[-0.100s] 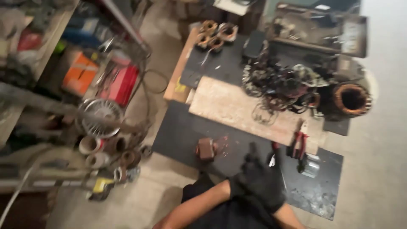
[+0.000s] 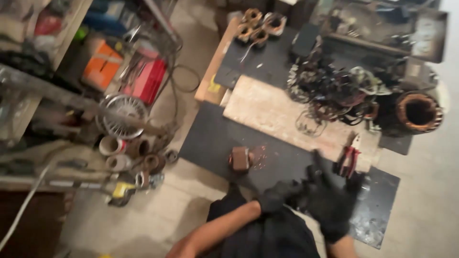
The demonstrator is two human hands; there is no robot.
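Observation:
Both my hands wear black gloves and meet low in the view, over my dark lap. My left hand [image 2: 278, 193] reaches in from a bare forearm and touches the side of my right hand [image 2: 330, 203]. My right hand's fingers are spread and point up, with nothing in them. Whether my left hand grips the other glove is too blurred to tell. Red-handled pliers [image 2: 348, 160] lie just beyond my right fingertips. A small brown metal block [image 2: 240, 158] with copper shavings beside it sits on the black mat [image 2: 210, 138], left of my hands.
A wooden board [image 2: 272, 112] lies past the mat. Behind it are a tangle of wire [image 2: 334, 91] and a round copper-wound stator [image 2: 418, 111]. Small stators [image 2: 258, 26] sit at the far end. On the left, shelves hold a fan guard [image 2: 125, 114], tape rolls [image 2: 112, 145] and an orange box [image 2: 101, 64].
My gloved hands have come slightly apart, so the left one shows separately. The view has shifted a little.

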